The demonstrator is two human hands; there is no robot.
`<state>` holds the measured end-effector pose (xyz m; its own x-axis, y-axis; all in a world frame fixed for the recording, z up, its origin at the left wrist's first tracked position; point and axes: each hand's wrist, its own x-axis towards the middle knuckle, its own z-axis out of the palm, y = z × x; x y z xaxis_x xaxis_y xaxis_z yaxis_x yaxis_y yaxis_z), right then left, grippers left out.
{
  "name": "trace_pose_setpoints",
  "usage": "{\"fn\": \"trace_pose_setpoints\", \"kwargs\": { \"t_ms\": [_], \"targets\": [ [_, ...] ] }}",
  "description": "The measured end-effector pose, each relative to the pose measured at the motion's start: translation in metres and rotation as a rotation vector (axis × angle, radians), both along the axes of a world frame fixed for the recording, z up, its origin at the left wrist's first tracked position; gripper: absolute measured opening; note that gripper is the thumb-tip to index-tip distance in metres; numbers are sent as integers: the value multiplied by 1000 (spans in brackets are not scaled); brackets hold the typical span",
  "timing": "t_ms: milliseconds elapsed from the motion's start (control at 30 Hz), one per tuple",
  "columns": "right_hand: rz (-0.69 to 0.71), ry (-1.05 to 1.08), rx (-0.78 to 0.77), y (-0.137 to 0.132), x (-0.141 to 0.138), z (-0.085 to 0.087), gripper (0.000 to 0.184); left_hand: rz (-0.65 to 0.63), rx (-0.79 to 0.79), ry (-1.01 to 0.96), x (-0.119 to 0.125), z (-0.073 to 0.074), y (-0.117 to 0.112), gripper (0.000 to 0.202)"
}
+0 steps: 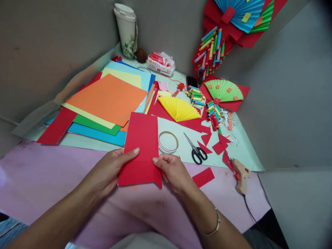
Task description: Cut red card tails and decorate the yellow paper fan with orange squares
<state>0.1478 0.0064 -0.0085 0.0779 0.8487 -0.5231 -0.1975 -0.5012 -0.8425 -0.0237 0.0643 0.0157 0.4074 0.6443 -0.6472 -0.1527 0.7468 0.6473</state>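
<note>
A folded sheet of red paper (141, 138) is held up between my hands above the near part of the table. My left hand (111, 171) grips its left edge, thumb on the front face and fingers behind. On the opposite side my right hand (172, 169) pinches the lower right edge, where a narrow folded strip sticks out at the bottom corner. Just beyond the paper, a roll of tape (168, 151) lies flat. Black-handled scissors (198, 152) rest to the right of it, blades pointing away and slightly apart.
Coloured paper sheets (109, 98) are stacked at the left. A yellow paper fan (178, 109) and a green paper fan (224, 90) lie farther back. Red scraps (203, 177) and a glue gun (242, 174) with its cord are at the right. A lidded cup (126, 33) stands behind.
</note>
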Motion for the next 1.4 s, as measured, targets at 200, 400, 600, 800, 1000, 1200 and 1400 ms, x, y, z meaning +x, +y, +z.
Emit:
{"fn": "trace_pose_setpoints", "kwargs": {
  "t_ms": [200,400,600,800,1000,1200,1400],
  "targets": [
    [-56,9,47,2,1,4,34,-106,9,-94,4,0,19,32],
    [-53,34,45,7,14,6,37,-206,49,-99,16,6,45,32],
    [-7,-18,128,8,32,13,39,-267,0,-172,22,3,62,29],
    [-153,-30,161,14,38,9,43,-248,-64,-245,20,-2,62,27],
    [-301,-54,244,14,38,7,38,-173,-147,-336,23,2,55,24],
    [-332,-545,458,11,39,25,29,-22,-264,-420,24,1,53,18],
    [-39,-851,812,17,39,43,39,-83,-206,-484,23,-8,48,16]
  ]
}}
